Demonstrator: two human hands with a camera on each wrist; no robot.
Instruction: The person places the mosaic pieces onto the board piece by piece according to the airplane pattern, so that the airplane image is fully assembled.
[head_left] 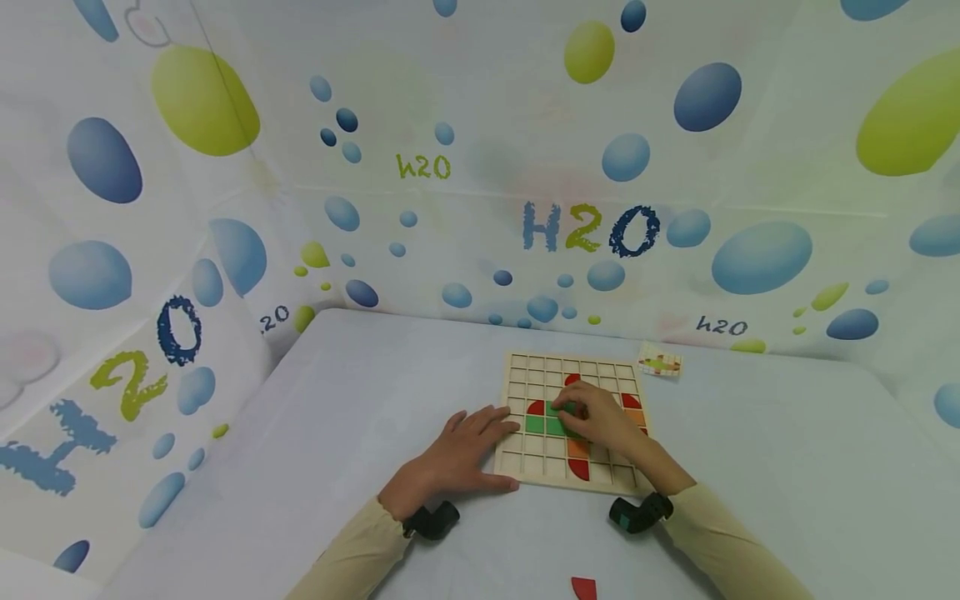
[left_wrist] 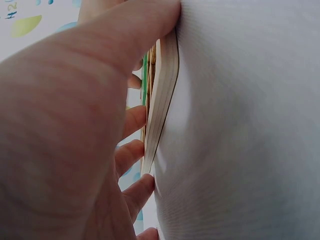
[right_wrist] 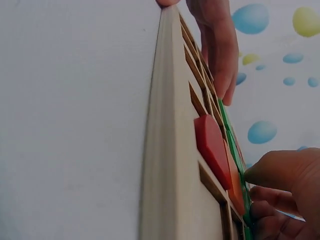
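Note:
A wooden grid board (head_left: 517, 461) lies on the white table with flat coloured tiles in some squares. My left hand (head_left: 463, 457) rests at its left side, fingers spread and fairly straight, thumb along the near corner; the left wrist view shows the fingertips right at the board's edge. Over the middle of the grid, my right hand (head_left: 606, 419) pinches a green tile (head_left: 572, 407) between thumb and bent fingers, which partly hide it. Beside it sit more green tiles (head_left: 535, 424) and a rounded red tile (head_left: 536, 407). Nearer me are an orange tile (head_left: 578, 448) and another red tile (right_wrist: 212, 150).
A small card with a coloured pattern (head_left: 660, 363) lies behind the board's far right corner. One loose red tile (head_left: 584, 588) is on the table close to me. Further red tiles (head_left: 631, 401) and an orange one (head_left: 636, 417) fill squares at the right. A bubble-printed sheet (head_left: 480, 242) stands behind.

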